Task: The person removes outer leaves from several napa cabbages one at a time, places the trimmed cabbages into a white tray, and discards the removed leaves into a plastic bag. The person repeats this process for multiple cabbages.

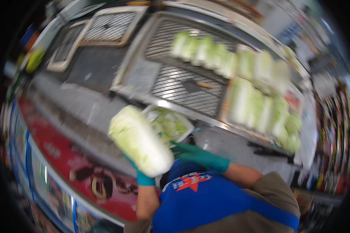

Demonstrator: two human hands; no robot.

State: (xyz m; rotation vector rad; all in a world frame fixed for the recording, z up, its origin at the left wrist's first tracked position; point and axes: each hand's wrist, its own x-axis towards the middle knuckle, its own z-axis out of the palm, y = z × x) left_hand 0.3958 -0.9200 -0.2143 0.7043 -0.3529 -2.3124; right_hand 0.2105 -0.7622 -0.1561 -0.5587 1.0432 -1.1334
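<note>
My left hand (145, 178), in a teal glove, supports a large napa cabbage (141, 139) from below; the cabbage hides most of the fingers. Its white base points towards me and its pale green top points away. My right hand (197, 154), gloved alike, is just right of the cabbage base with its fingers apart and nothing in it. Whether its fingertips touch the cabbage is blurred. Beyond the cabbage, partly covered by it, a white bin (188, 132) holds loose green leaf trimmings (172, 122).
A metal-edged display stand (166, 104) has slatted racks (175, 84), with a wooden-handled knife (204, 84) on one. Several napa cabbages (204, 51) lie in a row there; more cabbages (253, 104) fill a crate to the right. A red-topped freezer case (61, 154) runs along my left.
</note>
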